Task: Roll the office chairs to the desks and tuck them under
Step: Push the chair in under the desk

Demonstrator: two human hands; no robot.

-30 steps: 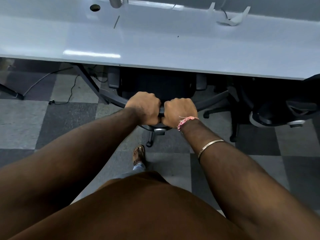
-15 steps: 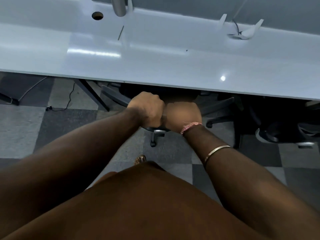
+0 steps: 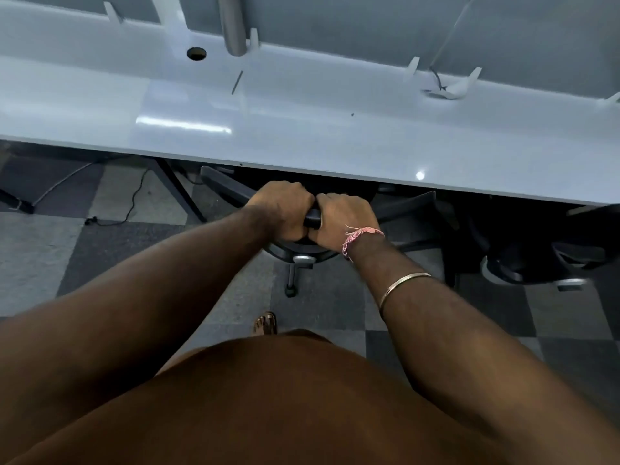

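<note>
Right at the desk's front edge, both hands clench the curved top rim of a black office chair (image 3: pixel 402 204). The left hand (image 3: pixel 283 209) and the right hand (image 3: pixel 342 218) sit side by side with knuckles up, nearly touching, fingers curled tight over the smooth, dark plastic bar. The chair's seat is hidden beneath the desk (image 3: pixel 302 129); only the arched back rim, one matte armrest at the left, and part of the base show. A metal column stub and one thin leg ending in a small caster (image 3: pixel 290 292) stick out below the hands.

The desk has a glossy pale grey top, flat and long, that mirrors a strip of ceiling light. A round cable hole (image 3: pixel 196 53) is cut near its far side, next to a brushed metal pole (image 3: pixel 233 25). Small white angular brackets hold a grey divider panel along the back.

On the right wrist hangs a frayed pink thread band (image 3: pixel 360 237), and further up the forearm a slim metal bangle (image 3: pixel 404 285). A second black chair (image 3: pixel 536 263) is tucked under the desk to the right. The floor is carpet tile (image 3: pixel 67 256) in a fuzzy grey checker pattern, with a thin black cable (image 3: pixel 134 203) trailing across it at the left. One sandalled foot (image 3: pixel 265 323) shows below the hands.
</note>
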